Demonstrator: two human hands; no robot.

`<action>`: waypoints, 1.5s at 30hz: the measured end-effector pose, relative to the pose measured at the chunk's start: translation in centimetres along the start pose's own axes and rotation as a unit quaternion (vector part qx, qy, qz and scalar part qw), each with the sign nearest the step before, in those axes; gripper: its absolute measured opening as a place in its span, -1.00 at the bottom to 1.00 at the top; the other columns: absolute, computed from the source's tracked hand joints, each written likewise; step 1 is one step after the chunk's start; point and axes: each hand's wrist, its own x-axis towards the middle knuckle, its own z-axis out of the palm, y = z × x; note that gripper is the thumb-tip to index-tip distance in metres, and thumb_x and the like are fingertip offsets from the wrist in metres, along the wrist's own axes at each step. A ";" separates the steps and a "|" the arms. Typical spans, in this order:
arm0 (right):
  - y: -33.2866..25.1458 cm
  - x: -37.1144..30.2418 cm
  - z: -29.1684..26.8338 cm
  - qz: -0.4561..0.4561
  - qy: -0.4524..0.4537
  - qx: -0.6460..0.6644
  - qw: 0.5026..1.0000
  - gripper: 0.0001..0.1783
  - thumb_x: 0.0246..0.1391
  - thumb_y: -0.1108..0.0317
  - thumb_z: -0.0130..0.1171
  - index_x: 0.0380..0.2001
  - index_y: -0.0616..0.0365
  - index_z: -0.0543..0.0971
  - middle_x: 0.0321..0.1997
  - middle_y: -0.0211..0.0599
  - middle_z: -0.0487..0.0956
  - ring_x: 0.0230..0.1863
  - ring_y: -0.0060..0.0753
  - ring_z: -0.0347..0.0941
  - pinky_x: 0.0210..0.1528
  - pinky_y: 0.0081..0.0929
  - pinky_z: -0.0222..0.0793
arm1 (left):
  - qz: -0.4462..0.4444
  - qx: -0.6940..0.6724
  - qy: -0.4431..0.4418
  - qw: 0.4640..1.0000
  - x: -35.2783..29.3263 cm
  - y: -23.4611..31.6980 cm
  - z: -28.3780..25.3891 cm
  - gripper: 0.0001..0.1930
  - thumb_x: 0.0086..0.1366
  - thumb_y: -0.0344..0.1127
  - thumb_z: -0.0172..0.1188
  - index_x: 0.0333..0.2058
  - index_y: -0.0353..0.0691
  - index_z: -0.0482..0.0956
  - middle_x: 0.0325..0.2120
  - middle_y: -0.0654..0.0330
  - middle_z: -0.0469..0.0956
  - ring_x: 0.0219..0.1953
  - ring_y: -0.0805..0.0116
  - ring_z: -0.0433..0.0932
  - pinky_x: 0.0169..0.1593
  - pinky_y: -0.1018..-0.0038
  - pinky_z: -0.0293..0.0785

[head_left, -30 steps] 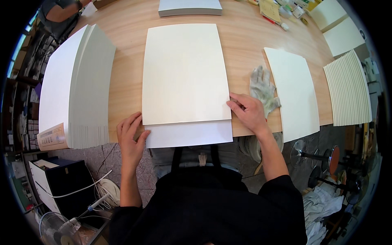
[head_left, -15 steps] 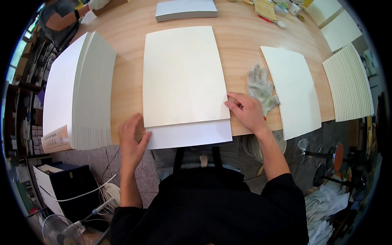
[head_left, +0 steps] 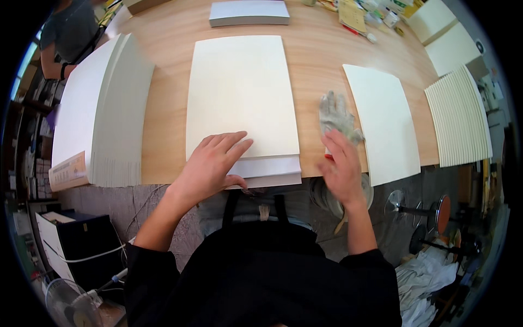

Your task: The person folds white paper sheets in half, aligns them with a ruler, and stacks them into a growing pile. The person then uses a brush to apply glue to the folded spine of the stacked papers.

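Observation:
A large cream board [head_left: 239, 98] lies in front of me near the table's front edge. A white sheet [head_left: 272, 166] and a paler layer below it stick out from under its near end. My left hand [head_left: 210, 163] rests on the board's near left part, fingers spread, thumb down by the near edge of the layers. To the right lies a grey-white work glove [head_left: 339, 111]. My right hand [head_left: 343, 171] is over the table edge at the glove's near end, fingers apart and thumb blurred. Beside its fingers shows a small red thing [head_left: 328, 156], mostly hidden.
A tall stack of folded white sheets [head_left: 81, 114] stands at left; a pale board [head_left: 384, 122] and a ribbed cream stack [head_left: 460, 120] at right. A paper block [head_left: 249, 12] sits at the back. A person [head_left: 68, 38] is at the far left. A stool [head_left: 438, 213] stands below right.
My left hand has moved from the board's left side onto its near part. My right hand has left the board's right edge for the glove. The person at far left has drawn an arm back.

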 end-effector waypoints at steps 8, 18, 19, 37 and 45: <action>-2.2 1.8 3.9 -0.026 -0.085 0.033 0.996 -0.36 -0.07 0.17 0.59 0.15 -0.03 0.69 0.46 -0.08 0.39 0.61 0.22 0.01 0.53 0.08 0.10 | -0.056 -0.039 0.033 0.997 -3.7 -3.2 -1.6 -0.29 0.16 -0.30 0.51 0.30 -0.19 0.49 0.41 -0.11 0.32 0.42 -0.16 0.32 0.44 0.06 0.29; -0.1 5.3 5.5 0.041 -0.082 0.206 0.974 -0.76 0.02 0.33 0.54 -0.35 0.11 0.64 0.14 -0.25 0.63 0.44 0.03 0.30 0.38 -0.10 0.26 | -0.127 -0.286 0.075 0.947 -2.0 -8.1 -0.5 -0.77 0.22 -0.37 0.48 -0.36 -0.29 0.55 0.12 0.08 0.47 0.17 0.12 0.48 0.08 0.33 0.59; 0.2 5.4 6.0 0.051 -0.067 0.213 0.973 -0.75 0.01 0.34 0.54 -0.36 0.12 0.62 0.10 -0.26 0.64 0.40 0.00 0.34 0.35 -0.12 0.28 | -0.120 -0.295 0.084 0.944 -2.0 -8.4 -0.2 -0.77 0.22 -0.36 0.48 -0.36 -0.30 0.57 0.12 0.08 0.47 0.14 0.13 0.49 -0.01 0.36 0.64; -0.6 7.6 6.9 -0.014 -0.024 0.072 0.997 -0.81 0.03 0.44 0.46 -0.39 0.15 0.58 -0.22 -0.32 0.65 -0.12 -0.20 0.50 -0.05 -0.26 0.42 | -0.137 0.094 -0.065 0.984 3.7 -6.7 -3.0 -0.52 0.06 -0.09 0.59 -0.07 -0.07 0.64 -0.21 0.23 0.58 -0.16 0.26 0.62 -0.10 0.34 0.52; 2.6 9.0 -1.9 0.098 0.046 0.025 0.994 -0.81 0.23 0.43 0.29 -0.11 0.21 0.68 -0.19 -0.21 0.64 -0.23 -0.24 0.61 -0.17 -0.35 0.52 | 0.185 0.410 -0.175 0.876 11.5 -1.9 -0.9 -0.21 0.47 -0.16 0.16 0.49 0.80 0.02 -0.12 0.36 0.57 -0.08 0.40 0.62 0.02 0.43 0.42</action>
